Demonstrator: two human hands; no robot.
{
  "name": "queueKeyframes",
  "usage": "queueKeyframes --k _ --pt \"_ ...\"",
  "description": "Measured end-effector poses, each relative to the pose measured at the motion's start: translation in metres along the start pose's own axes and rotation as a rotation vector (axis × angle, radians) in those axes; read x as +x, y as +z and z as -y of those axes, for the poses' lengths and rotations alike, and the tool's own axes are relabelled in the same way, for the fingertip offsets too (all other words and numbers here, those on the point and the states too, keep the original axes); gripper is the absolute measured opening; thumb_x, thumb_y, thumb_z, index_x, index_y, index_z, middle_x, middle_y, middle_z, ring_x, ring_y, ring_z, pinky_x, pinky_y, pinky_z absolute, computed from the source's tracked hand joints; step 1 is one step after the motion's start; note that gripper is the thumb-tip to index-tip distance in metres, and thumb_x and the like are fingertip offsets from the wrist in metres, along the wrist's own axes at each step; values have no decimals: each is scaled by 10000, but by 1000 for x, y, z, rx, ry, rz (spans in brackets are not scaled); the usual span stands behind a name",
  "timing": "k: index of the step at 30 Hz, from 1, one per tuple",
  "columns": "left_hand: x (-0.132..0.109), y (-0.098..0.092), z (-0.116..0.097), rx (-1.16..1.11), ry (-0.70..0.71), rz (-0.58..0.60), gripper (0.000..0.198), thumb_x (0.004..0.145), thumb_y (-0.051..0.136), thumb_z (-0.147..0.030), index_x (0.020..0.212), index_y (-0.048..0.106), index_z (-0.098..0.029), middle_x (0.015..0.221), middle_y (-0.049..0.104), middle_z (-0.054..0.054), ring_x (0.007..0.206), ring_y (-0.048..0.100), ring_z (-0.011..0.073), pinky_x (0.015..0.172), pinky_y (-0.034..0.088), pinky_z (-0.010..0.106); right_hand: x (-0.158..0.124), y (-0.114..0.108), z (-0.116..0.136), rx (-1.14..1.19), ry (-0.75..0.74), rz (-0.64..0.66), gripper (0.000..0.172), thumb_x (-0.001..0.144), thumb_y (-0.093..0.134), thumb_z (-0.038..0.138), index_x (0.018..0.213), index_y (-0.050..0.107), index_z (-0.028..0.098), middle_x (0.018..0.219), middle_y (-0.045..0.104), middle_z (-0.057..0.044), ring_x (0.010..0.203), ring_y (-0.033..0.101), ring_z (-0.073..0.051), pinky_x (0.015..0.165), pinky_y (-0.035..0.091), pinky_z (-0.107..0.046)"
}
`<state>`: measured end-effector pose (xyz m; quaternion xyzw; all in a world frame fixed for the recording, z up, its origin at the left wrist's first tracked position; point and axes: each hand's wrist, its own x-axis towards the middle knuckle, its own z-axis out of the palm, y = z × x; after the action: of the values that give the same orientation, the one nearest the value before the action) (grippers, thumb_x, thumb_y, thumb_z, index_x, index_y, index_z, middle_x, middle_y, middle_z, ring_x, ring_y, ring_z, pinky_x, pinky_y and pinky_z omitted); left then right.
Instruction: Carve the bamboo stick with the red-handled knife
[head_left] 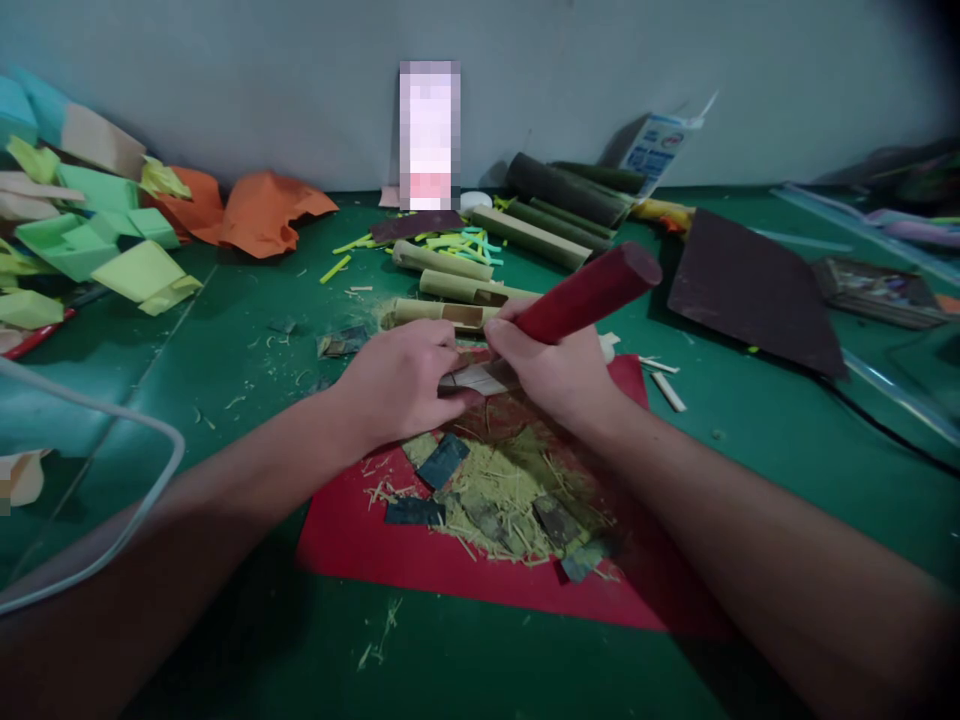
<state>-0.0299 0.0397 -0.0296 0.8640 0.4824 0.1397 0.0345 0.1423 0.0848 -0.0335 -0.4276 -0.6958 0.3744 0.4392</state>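
L hand (pixel 401 375): fingers & thumb closed on greyish strip (pixel 484 378), material unclear, mid-scene over red sheet (pixel 352 552). R hand (pixel 561 368): wrapped round red cylindrical handle (pixel 589 295), tilted to far right. On sheet, nr. side: 1 heap shavings (pixel 514 470) w/ dk. chips (pixel 444 461). Just far of hands: 2 bamboo tubes (pixel 431 313) w/ cut openings, lying flat. Far left: crumpled orange paper (pixel 259 215). Far right: dk. brown board (pixel 754 295).
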Motion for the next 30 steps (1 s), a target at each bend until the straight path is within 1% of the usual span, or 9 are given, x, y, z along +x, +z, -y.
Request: queueKeyframes --k 4,7,9,12,13,19,24,28,30 --pt "0 -2 -4 -70 -64 22 255 881 654 -345 988 746 -132 927 617 94 895 605 250 753 488 369 0 -2 4 20 12 42 169 717 565 204 575 474 217 584 487 43 575 443 -105 547 355 -276" --pt "0 -3 -5 -58 -95 34 270 892 634 -348 1019 746 -137 937 611 98 897 606 255 748 487 372 -2 -4 7 29 53 139 187 693 557 190 535 460 217 539 460 46 540 421 -101 514 329 -275" --pt "0 -4 -5 -43 -77 39 265 895 624 -339 992 750 -127 928 610 100 888 603 249 754 487 373 -2 -5 6 23 53 100 201 697 556 194 522 461 218 520 457 45 532 415 -103 509 319 -277" --pt "1 -4 -3 -38 -36 28 260 889 625 -327 965 751 -113 909 616 102 872 600 239 759 487 369 -1 -4 4 27 52 -15 192 720 564 209 544 488 217 533 480 40 545 432 -108 522 333 -276" --pt "1 -3 -2 -34 -27 20 260 886 626 -327 960 750 -111 906 618 103 866 599 238 753 487 368 0 -4 3 29 53 -24 187 726 571 214 555 495 217 542 488 39 551 441 -109 527 341 -275" --pt "0 -1 -1 -36 -13 -5 263 884 634 -336 966 749 -114 907 623 103 865 596 242 740 489 374 0 -1 0 38 41 4 206 754 575 238 572 480 218 574 496 38 577 462 -111 563 374 -281" --pt "0 -1 -1 -84 -35 -12 228 892 654 -338 922 750 -134 877 613 83 835 600 225 706 472 351 -2 -1 2 28 -21 14 178 726 572 215 572 482 215 592 500 39 591 452 -107 571 361 -281" --pt "2 -3 0 -120 -65 -4 199 884 666 -327 957 757 -167 840 600 63 800 598 214 679 465 338 -1 -3 6 53 26 100 190 684 555 168 533 451 218 540 447 50 538 410 -96 523 324 -279" --pt "2 -3 1 -124 -60 2 187 874 674 -306 935 758 -151 831 600 66 796 599 212 683 466 339 0 -4 7 66 36 50 216 696 550 172 518 437 220 522 426 52 523 395 -94 511 311 -282"
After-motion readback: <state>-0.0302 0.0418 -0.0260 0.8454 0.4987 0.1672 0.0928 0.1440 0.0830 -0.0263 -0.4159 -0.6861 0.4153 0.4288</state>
